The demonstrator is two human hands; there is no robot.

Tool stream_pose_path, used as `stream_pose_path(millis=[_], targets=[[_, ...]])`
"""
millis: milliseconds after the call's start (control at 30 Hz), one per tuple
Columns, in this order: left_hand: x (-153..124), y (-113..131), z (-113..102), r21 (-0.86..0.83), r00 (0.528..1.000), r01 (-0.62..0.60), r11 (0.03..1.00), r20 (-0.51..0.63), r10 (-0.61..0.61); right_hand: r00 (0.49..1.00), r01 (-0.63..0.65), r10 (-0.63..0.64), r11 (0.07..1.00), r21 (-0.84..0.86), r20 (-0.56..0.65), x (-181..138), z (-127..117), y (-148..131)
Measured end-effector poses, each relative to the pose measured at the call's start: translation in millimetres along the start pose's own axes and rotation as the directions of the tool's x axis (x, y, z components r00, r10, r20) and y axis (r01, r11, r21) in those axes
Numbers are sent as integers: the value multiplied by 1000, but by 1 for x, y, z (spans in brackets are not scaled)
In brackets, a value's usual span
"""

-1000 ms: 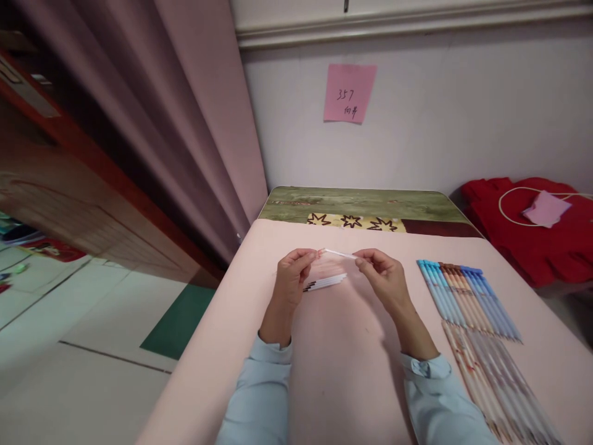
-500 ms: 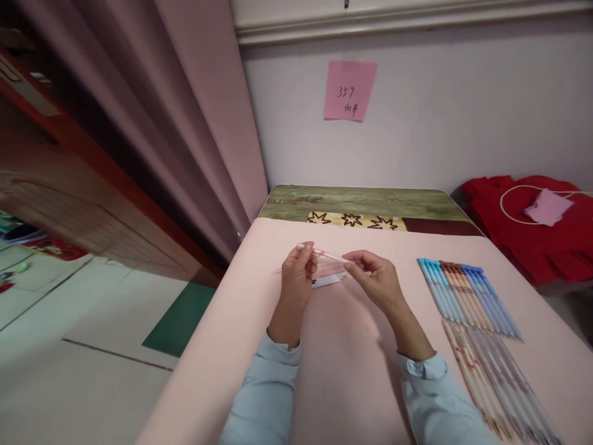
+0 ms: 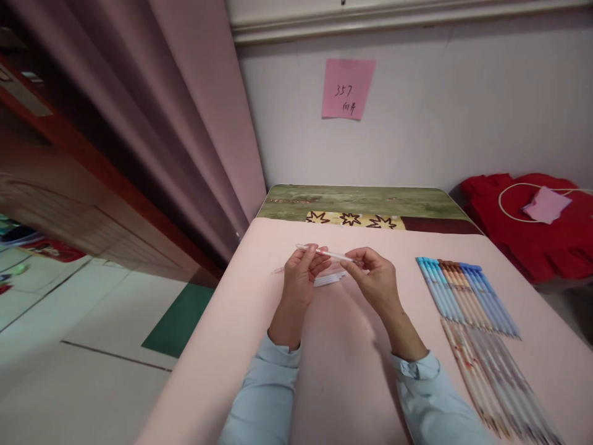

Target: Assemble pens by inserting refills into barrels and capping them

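A slim white pen [image 3: 336, 254] with reddish marks lies nearly level between my two hands, above the table. My left hand [image 3: 302, 272] pinches it toward its left end, which pokes out past the thumb. At the other end, my right hand [image 3: 373, 272] has thumb and fingers closed on the pen, hiding part of its tip. Beneath the hands, several white sticks like pen refills [image 3: 330, 279] lie on the pink table cover [image 3: 343, 371]. A thin pinkish piece [image 3: 278, 270] shows just left of my left hand, partly hidden by it.
On the right lies a row of blue and brown pens [image 3: 467, 296], with a row of pale pens [image 3: 500, 380] nearer me. Red cloth [image 3: 523, 247] sits beyond the table's right edge. A pink note [image 3: 348, 89] is on the wall; a curtain [image 3: 204, 123] hangs at left.
The left end of the pen now sticks out further past my left thumb. My left fingers have spread slightly, and both hands stay close to where they were.
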State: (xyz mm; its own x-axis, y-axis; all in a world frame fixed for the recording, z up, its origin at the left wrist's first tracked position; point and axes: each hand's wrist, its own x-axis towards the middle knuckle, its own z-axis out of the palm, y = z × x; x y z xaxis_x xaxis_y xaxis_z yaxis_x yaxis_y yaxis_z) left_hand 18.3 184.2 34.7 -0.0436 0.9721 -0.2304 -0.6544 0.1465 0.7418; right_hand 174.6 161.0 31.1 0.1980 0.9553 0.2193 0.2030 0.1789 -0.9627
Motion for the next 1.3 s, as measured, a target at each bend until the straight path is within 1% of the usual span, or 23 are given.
stream_pose_path(millis=[167,333,400,500,633,700,867,933,1033,1100,1167,1233,1300], targets=[[-2,0,3,18,999,-18,1000,29,17,1000,-30,30,999,-17,6,-1,-1,-1],[-4,-3,5,26,999,-32,999,45,31,999,13,-5,975,-220,36,-2,-5,-5],[-5,-5,6,23,998,-30,999,52,29,999,-4,13,966,-260,34,-2,-6,-6],[-3,-4,4,30,998,-42,999,44,41,998,-32,44,968,-247,47,0,-7,-4],[-1,-1,2,43,998,-66,997,1,66,996,50,-37,984,-171,79,3,-5,-2],[-1,0,1,50,998,-69,996,-3,70,994,68,-53,985,-161,100,3,-5,-3],[-2,-2,2,65,998,-55,996,18,53,985,-50,81,980,-190,155,1,-6,-2],[-2,-1,2,66,998,-56,996,9,56,988,-40,68,980,-193,142,1,-5,-1],[-2,0,1,69,998,-62,996,1,62,992,28,-4,981,-194,122,2,-4,0],[-2,1,1,74,998,-63,995,6,62,987,27,2,983,-182,159,1,-3,0],[-2,1,2,77,998,-61,995,11,60,980,-7,40,986,-168,196,1,-3,-1],[-3,2,2,78,998,-61,995,12,61,983,-21,49,986,-163,174,1,-3,-1],[-3,2,2,78,998,-66,995,8,66,992,17,4,986,-167,128,1,-2,-3]])
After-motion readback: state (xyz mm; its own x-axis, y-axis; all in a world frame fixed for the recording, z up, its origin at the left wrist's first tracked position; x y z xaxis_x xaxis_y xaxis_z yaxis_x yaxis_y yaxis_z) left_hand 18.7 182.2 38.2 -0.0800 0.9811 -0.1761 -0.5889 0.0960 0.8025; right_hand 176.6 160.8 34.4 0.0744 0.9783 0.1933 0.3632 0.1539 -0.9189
